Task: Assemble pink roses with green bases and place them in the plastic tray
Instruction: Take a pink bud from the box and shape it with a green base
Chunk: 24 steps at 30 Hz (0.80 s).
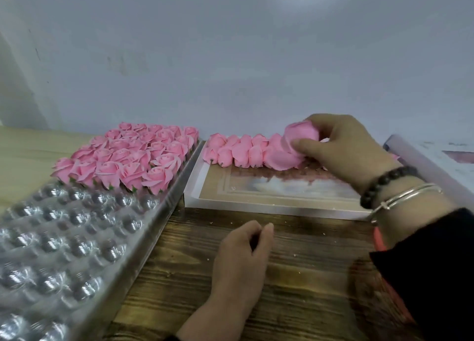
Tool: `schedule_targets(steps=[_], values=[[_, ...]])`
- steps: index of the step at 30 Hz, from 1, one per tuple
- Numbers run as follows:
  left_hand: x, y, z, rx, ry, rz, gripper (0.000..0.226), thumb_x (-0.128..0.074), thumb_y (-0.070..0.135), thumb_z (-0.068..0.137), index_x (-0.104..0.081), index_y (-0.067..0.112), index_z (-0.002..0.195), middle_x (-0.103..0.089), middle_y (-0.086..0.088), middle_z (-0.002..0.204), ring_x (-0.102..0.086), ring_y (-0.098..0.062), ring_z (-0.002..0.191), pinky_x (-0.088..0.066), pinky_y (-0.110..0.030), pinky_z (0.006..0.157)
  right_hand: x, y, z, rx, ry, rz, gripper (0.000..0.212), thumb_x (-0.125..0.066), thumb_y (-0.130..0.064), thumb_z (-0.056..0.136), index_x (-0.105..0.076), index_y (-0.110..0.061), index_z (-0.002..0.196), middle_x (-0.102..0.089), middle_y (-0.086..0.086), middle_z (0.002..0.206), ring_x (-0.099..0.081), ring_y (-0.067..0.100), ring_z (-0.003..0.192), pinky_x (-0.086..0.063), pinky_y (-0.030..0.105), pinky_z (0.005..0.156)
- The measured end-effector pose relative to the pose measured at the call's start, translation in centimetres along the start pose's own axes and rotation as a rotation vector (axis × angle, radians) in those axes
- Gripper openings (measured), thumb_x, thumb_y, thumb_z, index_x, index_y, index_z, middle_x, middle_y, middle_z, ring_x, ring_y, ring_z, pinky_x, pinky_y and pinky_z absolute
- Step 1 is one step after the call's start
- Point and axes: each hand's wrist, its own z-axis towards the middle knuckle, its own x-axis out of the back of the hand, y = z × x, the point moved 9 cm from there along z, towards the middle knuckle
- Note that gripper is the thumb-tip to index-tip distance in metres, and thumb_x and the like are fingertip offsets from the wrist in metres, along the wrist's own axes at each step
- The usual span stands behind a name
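A clear plastic tray (pixel 159 212) with round cups lies at the left. Its far end is filled with several pink roses (pixel 133 155) on green bases. Two rows of loose pink rose heads (pixel 238 150) lie at the far end of a flat box lid (pixel 269 202). My right hand (pixel 343 148) grips one pink rose head (pixel 300 132) lifted just above those rows. My left hand (pixel 243 253) rests on the wooden table (pixel 307 276) with thumb and fingertips pinched together; anything small between them is hidden.
The near half of the tray shows several bare cups (pixel 51 250). A white wall (pixel 230 58) rises right behind the tray and the lid. A pale box (pixel 441 161) lies at the far right. Small crumbs dot the table.
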Motion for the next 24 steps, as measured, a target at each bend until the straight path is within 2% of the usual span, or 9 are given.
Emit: schedule_targets(steps=[2,4,7,9,12,16,19,22,24], values=[[0.5,0.1,0.3,0.019,0.054,-0.224,0.037,-0.045,0.035,0.092,-0.054,0.020,0.060,-0.048,0.007,0.049,-0.042,-0.003,0.046,-0.036,-0.016,0.048,-3.0,-1.3,-2.7,-0.009,-0.012,0.209,0.012,-0.062,-0.011,0.082,-0.066,-0.010,0.094,-0.067,0.013,0.086,-0.064,0.032,0.076,-0.056,0.039,0.068],[1.0,0.0,0.3,0.046,0.102,-0.409,0.042,-0.039,0.039,0.089,-0.057,0.010,0.063,-0.050,0.002,0.047,-0.042,-0.003,0.040,-0.034,-0.014,0.041,-5.8,-1.1,-5.5,-0.051,-0.056,0.289,0.015,-0.061,-0.016,0.084,-0.065,-0.021,0.097,-0.066,0.006,0.086,-0.063,0.032,0.076,-0.057,0.038,0.068],[0.6,0.1,0.3,0.070,0.064,-0.573,0.052,-0.030,0.047,0.082,-0.059,0.006,0.064,-0.054,-0.002,0.043,-0.047,-0.005,0.037,-0.036,-0.014,0.039,-7.6,1.0,-8.0,-0.094,-0.063,0.411,0.018,-0.063,-0.010,0.083,-0.066,-0.026,0.091,-0.068,0.000,0.083,-0.064,0.022,0.077,-0.056,0.032,0.072],[-0.1,0.1,0.3,0.077,-0.009,-0.568,0.058,-0.027,0.052,0.078,-0.061,0.007,0.068,-0.059,-0.001,0.046,-0.051,-0.006,0.041,-0.041,-0.015,0.042,-7.4,2.6,-8.8,-0.098,-0.029,0.421,0.019,-0.064,-0.007,0.082,-0.067,-0.022,0.094,-0.069,-0.006,0.086,-0.064,0.011,0.082,-0.052,0.024,0.076],[-1.1,0.3,0.3,0.059,-0.106,-0.505,0.055,-0.028,0.054,0.076,-0.064,0.012,0.078,-0.064,0.001,0.056,-0.055,-0.003,0.049,-0.044,-0.016,0.049,-7.2,4.0,-9.5,-0.091,0.018,0.453,0.019,-0.064,-0.005,0.082,-0.067,-0.017,0.096,-0.070,-0.005,0.090,-0.064,0.007,0.086,-0.049,0.019,0.078],[-1.5,0.4,0.3,0.048,-0.198,-0.534,0.048,-0.042,0.052,0.075,-0.063,0.020,0.103,-0.071,0.000,0.091,-0.066,-0.005,0.079,-0.053,-0.020,0.069,-7.7,3.9,-9.6,-0.053,0.024,0.479,0.014,-0.063,-0.017,0.083,-0.068,-0.021,0.095,-0.069,-0.004,0.092,-0.063,0.004,0.085,-0.047,0.016,0.076],[-1.8,0.5,0.2,0.085,-0.274,-0.648,0.048,-0.055,0.044,0.076,-0.058,0.017,0.115,-0.069,-0.005,0.109,-0.065,-0.016,0.101,-0.053,-0.024,0.082,-8.1,3.7,-9.5,-0.031,0.008,0.477,0.017,-0.062,-0.016,0.084,-0.067,-0.026,0.097,-0.069,-0.005,0.096,-0.063,0.007,0.091,-0.049,0.023,0.081],[-1.9,0.5,0.1,0.121,-0.313,-0.759,0.050,-0.069,0.032,0.078,-0.054,0.007,0.118,-0.066,-0.015,0.113,-0.064,-0.024,0.105,-0.053,-0.027,0.084,-8.7,3.2,-9.7,0.027,-0.044,0.405,0.028,-0.061,-0.008,0.086,-0.064,-0.032,0.100,-0.068,-0.010,0.098,-0.061,0.002,0.094,-0.046,0.018,0.083],[-2.1,0.6,0.1,0.124,-0.326,-0.803,0.050,-0.069,0.022,0.078,-0.052,0.001,0.119,-0.064,-0.021,0.113,-0.063,-0.027,0.103,-0.053,-0.030,0.085,-8.9,3.0,-9.8,0.054,-0.068,0.352,0.038,-0.060,-0.003,0.086,-0.060,-0.038,0.099,-0.066,-0.011,0.097,-0.059,-0.001,0.093,-0.045,0.016,0.082]])
